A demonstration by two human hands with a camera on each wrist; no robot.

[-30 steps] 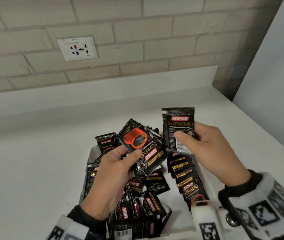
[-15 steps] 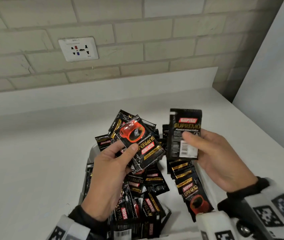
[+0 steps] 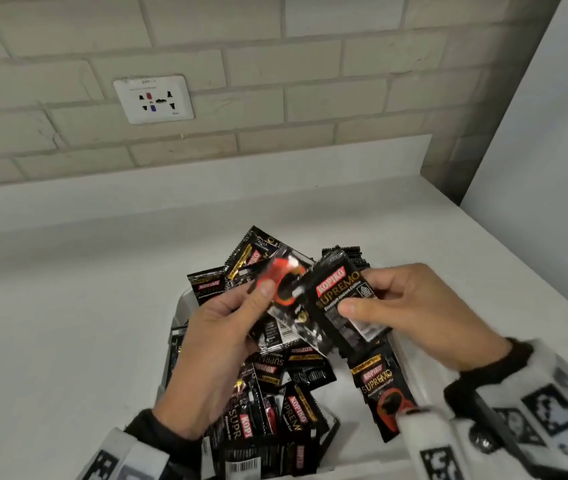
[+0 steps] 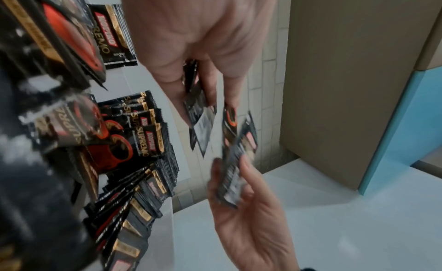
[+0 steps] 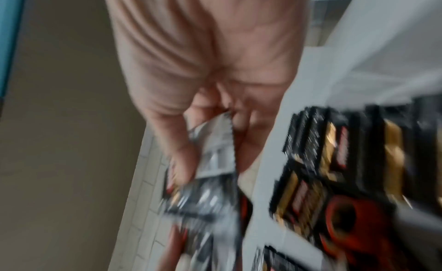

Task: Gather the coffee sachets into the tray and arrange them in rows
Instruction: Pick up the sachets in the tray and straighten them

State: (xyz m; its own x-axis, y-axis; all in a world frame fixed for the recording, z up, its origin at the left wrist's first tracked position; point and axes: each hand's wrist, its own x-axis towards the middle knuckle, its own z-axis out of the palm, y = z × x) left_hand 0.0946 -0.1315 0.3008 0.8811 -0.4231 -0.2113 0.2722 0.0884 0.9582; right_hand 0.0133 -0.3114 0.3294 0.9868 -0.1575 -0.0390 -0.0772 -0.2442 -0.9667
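Over the white tray (image 3: pixel 181 308) heaped with coffee sachets (image 3: pixel 277 407), the left hand (image 3: pixel 213 344) pinched a red-cup sachet (image 3: pixel 280 284) and the right hand (image 3: pixel 410 313) pinched a Supremo sachet (image 3: pixel 336 296), their edges overlapping; bare white counter (image 3: pixel 67 323) lay left, a brick wall (image 3: pixel 275 64) far behind

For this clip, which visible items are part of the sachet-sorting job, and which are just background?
Job:
- tray, white
- loose sachets piled in it
- sachet row along its right side
- left hand holding sachets
- right hand pinching a sachet

Background:
- wall socket
- brick wall
- counter
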